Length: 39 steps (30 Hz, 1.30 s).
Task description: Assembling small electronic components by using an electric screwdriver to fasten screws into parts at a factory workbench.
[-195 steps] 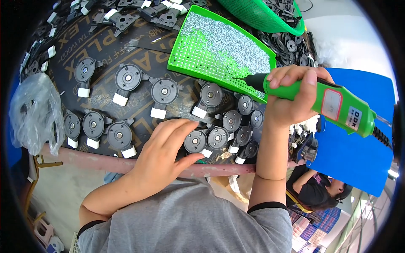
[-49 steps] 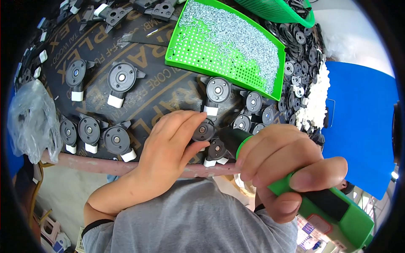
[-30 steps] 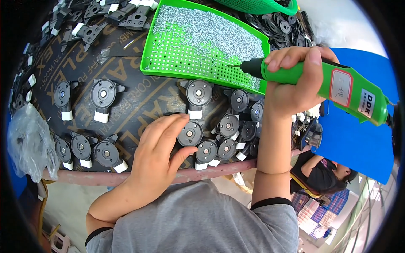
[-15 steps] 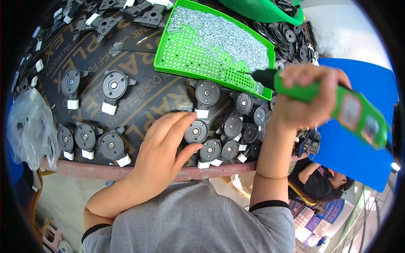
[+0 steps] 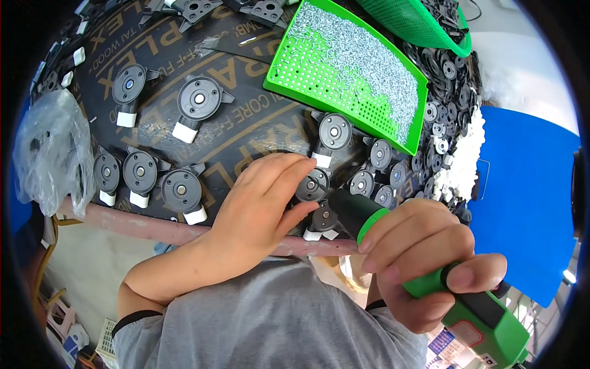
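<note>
Disc part in work: a dark grey round part (image 5: 312, 184), apparently moulded plastic, its flat face pierced by small holes about a pale metal centre; it lies on the worktop (image 5: 261, 132), near the front edge
Left grip: the left grip (image 5: 253, 197) clasps this part from its left side, fingers along the far rim, thumb along the near rim; the disc shows between them
Right grip: the right grip (image 5: 424, 252) is wrapped tightly round a green electric screwdriver (image 5: 507, 335); its smooth black tapered nose points at the disc's right side; bit contact is too small to tell
Similar parts: two discs (image 5: 199, 98) with white blocky ends stand farther left, three more (image 5: 140, 172) nearer the pinkish edge; others (image 5: 380, 154) cluster right of the clasped one
Green tray: a shallow perforated tray (image 5: 310, 77) holds loose shiny metal screws (image 5: 369, 58), heaped along its far side
Green basket: a mesh-walled basket (image 5: 409, 26) holds black pieces
Loose heaps: black rings and discs (image 5: 444, 92) beside small white pieces (image 5: 458, 163)
Bag: crumpled clear plastic (image 5: 52, 154), at far left
</note>
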Each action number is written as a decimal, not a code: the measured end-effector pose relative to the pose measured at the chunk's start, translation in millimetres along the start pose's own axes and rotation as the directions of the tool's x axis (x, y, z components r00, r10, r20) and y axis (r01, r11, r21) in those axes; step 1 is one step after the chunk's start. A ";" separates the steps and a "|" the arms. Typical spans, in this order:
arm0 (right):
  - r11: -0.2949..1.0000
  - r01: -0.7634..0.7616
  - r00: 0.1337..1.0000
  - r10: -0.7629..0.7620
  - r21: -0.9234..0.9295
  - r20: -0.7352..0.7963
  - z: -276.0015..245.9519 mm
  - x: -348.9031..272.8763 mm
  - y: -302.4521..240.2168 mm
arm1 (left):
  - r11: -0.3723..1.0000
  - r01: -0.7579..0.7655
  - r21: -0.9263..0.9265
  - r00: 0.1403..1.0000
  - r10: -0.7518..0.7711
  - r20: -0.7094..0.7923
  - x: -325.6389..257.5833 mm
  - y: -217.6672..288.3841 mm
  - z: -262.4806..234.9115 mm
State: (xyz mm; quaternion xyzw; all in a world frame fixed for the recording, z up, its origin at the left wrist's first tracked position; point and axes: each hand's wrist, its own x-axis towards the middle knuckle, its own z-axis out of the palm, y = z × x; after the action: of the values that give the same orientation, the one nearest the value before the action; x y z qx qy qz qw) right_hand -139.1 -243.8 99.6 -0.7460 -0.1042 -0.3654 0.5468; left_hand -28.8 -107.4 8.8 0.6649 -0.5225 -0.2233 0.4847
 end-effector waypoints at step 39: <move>0.960 -0.090 0.856 -0.062 -0.266 -0.513 -81.4 24.4 70.6 | 0.995 -0.022 0.095 0.999 0.018 0.037 0.2 -1.1 4.2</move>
State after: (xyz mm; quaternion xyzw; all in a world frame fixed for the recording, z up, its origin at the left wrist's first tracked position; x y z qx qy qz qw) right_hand -117.7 -349.2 74.4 -0.6909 0.1046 -0.5593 0.4460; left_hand -31.6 -109.4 6.0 0.6779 -0.5479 -0.2050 0.4452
